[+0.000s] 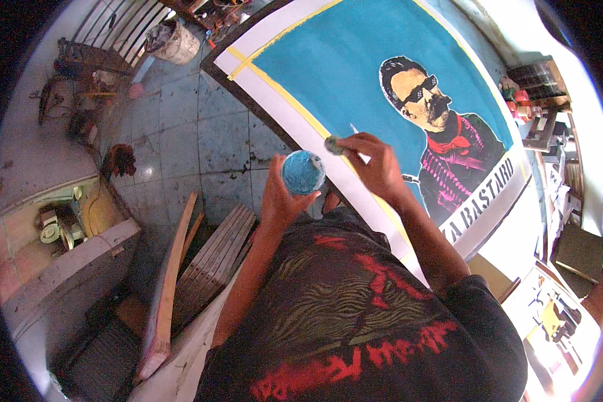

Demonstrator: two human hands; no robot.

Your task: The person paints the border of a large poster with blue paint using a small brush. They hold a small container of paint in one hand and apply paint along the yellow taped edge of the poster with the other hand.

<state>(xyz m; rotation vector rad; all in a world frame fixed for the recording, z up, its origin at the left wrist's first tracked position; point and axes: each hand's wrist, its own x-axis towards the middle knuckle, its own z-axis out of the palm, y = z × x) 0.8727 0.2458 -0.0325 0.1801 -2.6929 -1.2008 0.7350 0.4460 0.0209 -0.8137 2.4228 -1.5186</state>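
Observation:
My left hand (285, 201) grips a round cup of light blue paint (303, 173) at the picture's middle. Just right of it, my right hand (375, 164) pinches a small dark greenish dabber (335, 145), too small to identify surely, over the yellow tape border (285, 90) of a large poster (321, 60). The poster has a turquoise ground, a painted portrait in a red scarf and dark jacket (452, 154), and black stencilled lettering along its lower edge. My right hand hides part of the border; whether the dabber touches the surface I cannot tell.
Wooden boards (218, 241) lean at the lower left beside a low ledge (80, 261) with a machine (60, 228). A stained bucket (172, 40) stands on the tiled floor (181, 144). Cluttered shelves (536, 100) and a smaller artwork (549, 315) are at the right.

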